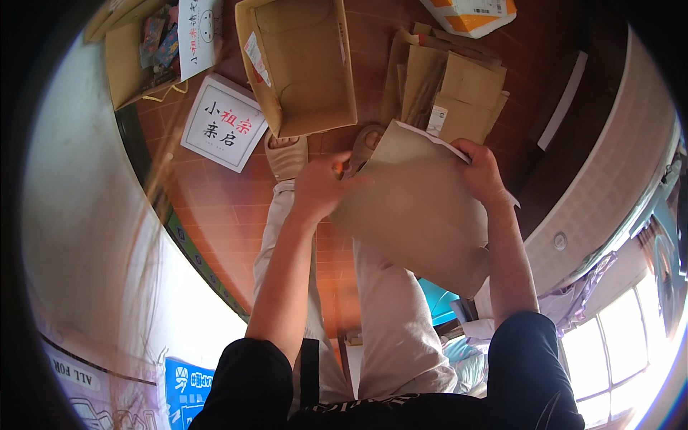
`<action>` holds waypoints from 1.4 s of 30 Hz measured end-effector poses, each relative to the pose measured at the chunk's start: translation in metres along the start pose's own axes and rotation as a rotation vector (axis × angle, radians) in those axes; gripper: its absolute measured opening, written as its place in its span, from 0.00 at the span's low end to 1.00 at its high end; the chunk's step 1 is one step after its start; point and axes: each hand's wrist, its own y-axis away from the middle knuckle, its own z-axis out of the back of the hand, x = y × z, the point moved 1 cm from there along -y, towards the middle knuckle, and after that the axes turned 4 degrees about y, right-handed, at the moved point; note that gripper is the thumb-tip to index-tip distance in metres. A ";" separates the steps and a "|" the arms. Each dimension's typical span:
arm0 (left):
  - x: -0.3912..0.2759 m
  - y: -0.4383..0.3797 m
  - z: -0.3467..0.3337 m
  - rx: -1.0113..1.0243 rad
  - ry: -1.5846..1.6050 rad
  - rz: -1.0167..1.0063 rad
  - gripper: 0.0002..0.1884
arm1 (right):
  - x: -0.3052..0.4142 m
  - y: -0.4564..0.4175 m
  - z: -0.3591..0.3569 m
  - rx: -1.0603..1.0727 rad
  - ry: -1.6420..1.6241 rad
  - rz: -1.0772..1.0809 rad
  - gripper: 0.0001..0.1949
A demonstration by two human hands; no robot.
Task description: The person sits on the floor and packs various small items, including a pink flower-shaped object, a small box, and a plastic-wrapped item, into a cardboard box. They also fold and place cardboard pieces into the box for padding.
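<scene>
My right hand (478, 169) grips the upper right edge of a large flat cardboard piece (419, 209), brown on the face and white along its top edge. At the cardboard's left side is my left hand (325, 185), slightly blurred, with a small orange object (338, 169) showing between its fingers; what that object is I cannot tell. The cardboard hangs tilted over my right leg. Beyond my hands an open, empty-looking cardboard box (306, 64) stands on the floor, near my slippered left foot (286, 156).
Flattened cardboard (467, 88) is stacked beyond my right hand. A white box with printed characters (224, 122) lies at the left, beside an open carton of packets (129, 70). An orange and white package (473, 13) lies at the top right. A mattress (591, 177) borders the right side.
</scene>
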 end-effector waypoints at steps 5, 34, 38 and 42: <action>0.018 -0.002 0.003 0.292 0.470 -0.013 0.29 | -0.003 -0.001 0.005 0.037 -0.061 0.038 0.08; 0.021 -0.007 0.002 0.067 1.080 0.089 0.10 | -0.024 -0.018 0.006 -0.034 -0.506 -0.310 0.11; 0.035 -0.015 -0.006 0.091 1.117 -0.051 0.18 | -0.033 -0.020 0.004 -0.079 -0.404 -0.263 0.11; 0.017 -0.011 -0.007 0.055 1.104 -0.031 0.32 | -0.037 -0.027 -0.003 -0.310 -0.273 -0.225 0.13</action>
